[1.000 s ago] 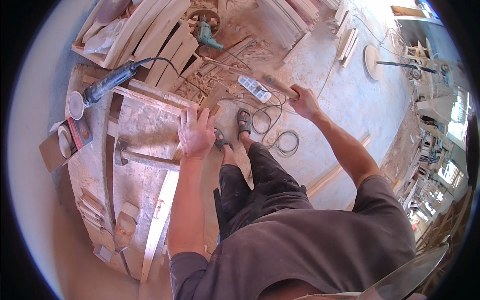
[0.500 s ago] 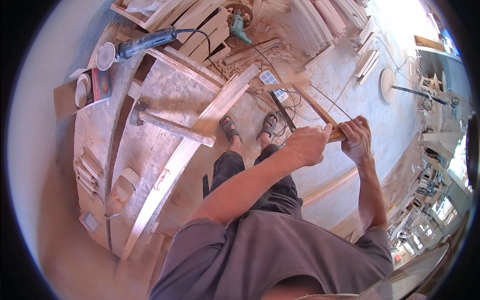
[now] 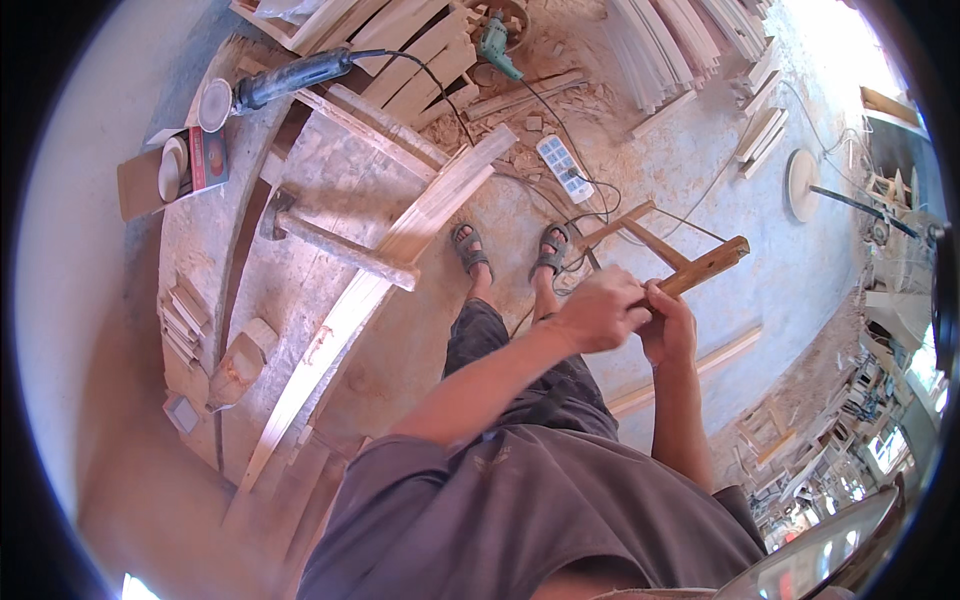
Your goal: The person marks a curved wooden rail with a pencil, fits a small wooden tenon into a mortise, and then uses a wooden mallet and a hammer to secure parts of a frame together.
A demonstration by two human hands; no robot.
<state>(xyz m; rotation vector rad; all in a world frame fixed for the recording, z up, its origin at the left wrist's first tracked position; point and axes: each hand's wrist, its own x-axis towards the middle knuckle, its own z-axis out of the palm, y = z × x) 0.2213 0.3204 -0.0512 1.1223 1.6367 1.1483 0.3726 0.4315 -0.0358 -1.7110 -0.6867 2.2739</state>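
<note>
A wooden frame saw is held out in front of me, with a cord along one side and a dark blade partly showing beside my fingers. My left hand is closed at the end of the saw's near wooden arm, where the blade meets it. Right beside it, my right hand grips the same end with bent fingers. Exactly what the left fingertips pinch is hidden.
To the left, a hammer lies across a long pale board on a workbench. An angle grinder rests farther back. A power strip, a green drill and stacked wood strips lie on the floor.
My right hand has slid from the saw arm's outer side to its end beside my left hand. The saw has turned and come lower, and the view has shifted slightly.
</note>
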